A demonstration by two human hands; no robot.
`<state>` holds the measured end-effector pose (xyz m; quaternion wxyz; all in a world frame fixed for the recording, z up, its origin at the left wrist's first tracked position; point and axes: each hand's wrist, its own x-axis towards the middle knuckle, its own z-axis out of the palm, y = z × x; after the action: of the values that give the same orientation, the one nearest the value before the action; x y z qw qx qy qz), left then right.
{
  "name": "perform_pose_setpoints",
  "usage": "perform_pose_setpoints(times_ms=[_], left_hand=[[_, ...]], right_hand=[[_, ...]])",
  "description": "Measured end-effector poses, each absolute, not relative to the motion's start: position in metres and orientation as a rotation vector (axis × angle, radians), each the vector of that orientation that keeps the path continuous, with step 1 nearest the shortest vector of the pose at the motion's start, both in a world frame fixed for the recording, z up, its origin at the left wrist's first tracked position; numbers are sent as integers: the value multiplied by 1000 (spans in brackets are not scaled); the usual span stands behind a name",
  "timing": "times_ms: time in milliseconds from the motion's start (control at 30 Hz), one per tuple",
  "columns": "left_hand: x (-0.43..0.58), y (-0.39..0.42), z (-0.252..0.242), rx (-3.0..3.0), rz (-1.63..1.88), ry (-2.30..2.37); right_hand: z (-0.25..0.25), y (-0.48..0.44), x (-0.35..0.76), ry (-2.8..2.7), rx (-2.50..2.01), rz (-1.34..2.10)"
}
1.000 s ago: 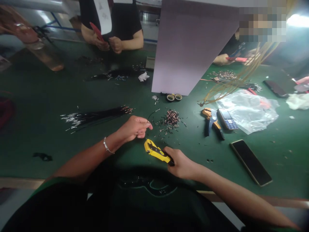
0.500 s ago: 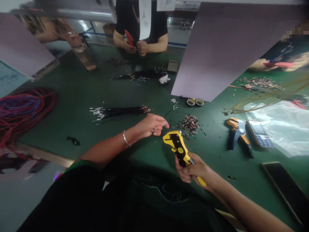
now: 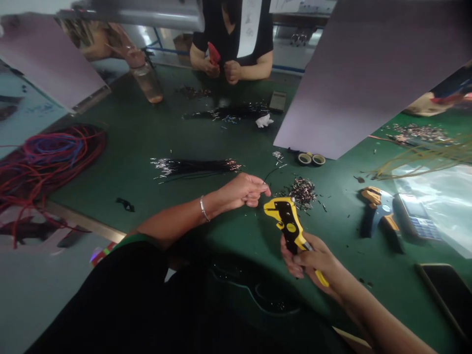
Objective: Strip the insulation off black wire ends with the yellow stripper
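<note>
My left hand point(image 3: 250, 190) pinches a short black wire point(image 3: 273, 172), whose bright tip points up and to the right. In my right hand point(image 3: 309, 255) is a yellow and black wire stripper point(image 3: 289, 223), its head just below and right of my left fingertips, apart from the wire. A heap of small metal terminals point(image 3: 303, 191) lies right behind the tool's head. Left of it, beyond my left forearm, a bundle of black wires point(image 3: 195, 167) rests on the green table point(image 3: 129, 167).
Red and blue cable coils point(image 3: 55, 152) lie at the left, a bottle point(image 3: 148, 83) behind them. Tape rolls point(image 3: 311, 159) sit by a leaning panel point(image 3: 354, 73). At the right are another tool point(image 3: 381, 211), a keypad phone point(image 3: 418, 216) and a dark phone point(image 3: 448, 295). Across, a person holds a red tool point(image 3: 214, 53).
The whole view has shifted, so everything appears farther right. Both hands keep nearly the same pose, with the wire and the stripper still held.
</note>
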<state>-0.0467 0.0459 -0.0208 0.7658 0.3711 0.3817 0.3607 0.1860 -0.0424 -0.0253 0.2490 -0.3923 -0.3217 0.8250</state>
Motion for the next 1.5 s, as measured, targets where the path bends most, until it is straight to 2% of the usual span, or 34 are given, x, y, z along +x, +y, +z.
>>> perform_pose_setpoints(times_ms=[267, 433, 700, 1500], left_hand=[[-50, 50, -24, 784, 770, 815], [-45, 44, -21, 784, 726, 835], [-46, 46, -22, 797, 752, 843], [-65, 56, -5, 819, 1013, 863]], right_hand=[[-17, -46, 187, -1047, -1074, 2318], [-3, -52, 185, -1513, -1243, 2053], [-24, -57, 189, -1017, -1151, 2251], [-47, -52, 177, -949, -887, 2155]])
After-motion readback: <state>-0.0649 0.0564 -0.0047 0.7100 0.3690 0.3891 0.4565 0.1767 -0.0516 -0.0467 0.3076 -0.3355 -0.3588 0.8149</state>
